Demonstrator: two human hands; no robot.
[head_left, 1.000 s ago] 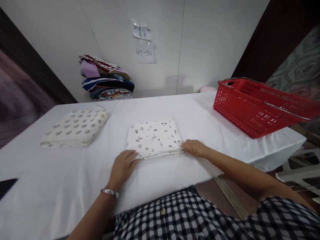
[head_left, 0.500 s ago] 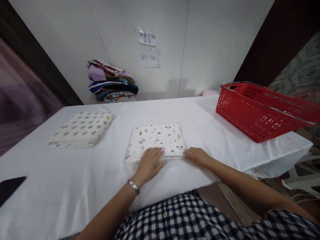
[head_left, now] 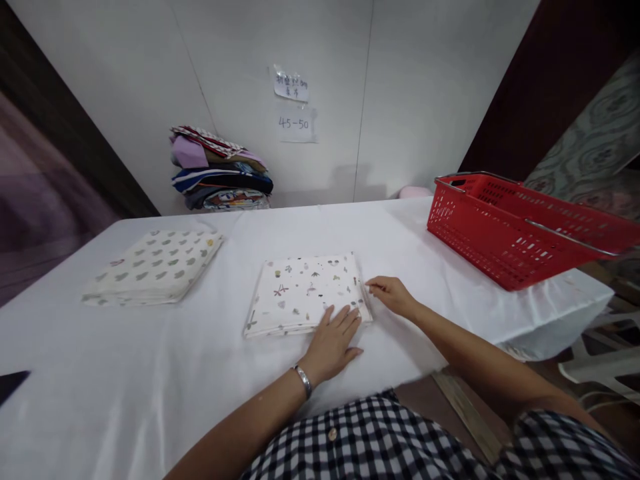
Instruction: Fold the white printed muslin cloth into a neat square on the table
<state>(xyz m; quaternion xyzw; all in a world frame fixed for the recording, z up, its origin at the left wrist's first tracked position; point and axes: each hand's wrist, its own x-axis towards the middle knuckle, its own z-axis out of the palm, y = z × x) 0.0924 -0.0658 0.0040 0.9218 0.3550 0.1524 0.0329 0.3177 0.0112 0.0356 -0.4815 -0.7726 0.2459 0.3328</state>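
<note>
A folded white cloth printed with small leaves, sprigs and spots lies flat in front of me on the table. My left hand rests on its near right part, palm down and fingers stretched out. Just beyond the cloth's right edge is my right hand, its fingers curled in and pressed together. I see nothing between those fingers; whether their tips touch the edge is too small to tell. Farther left lies a second folded white cloth with rows of grey-green shapes.
A red plastic basket with metal handles stands at the table's right end. Behind the table a pile of folded fabrics leans by the wall. A dark flat object lies at the left edge. White cloth covers the table.
My left hand has slid right along the cloth's near edge and flattened onto it. My right hand has moved up from the near right corner along the right side.
</note>
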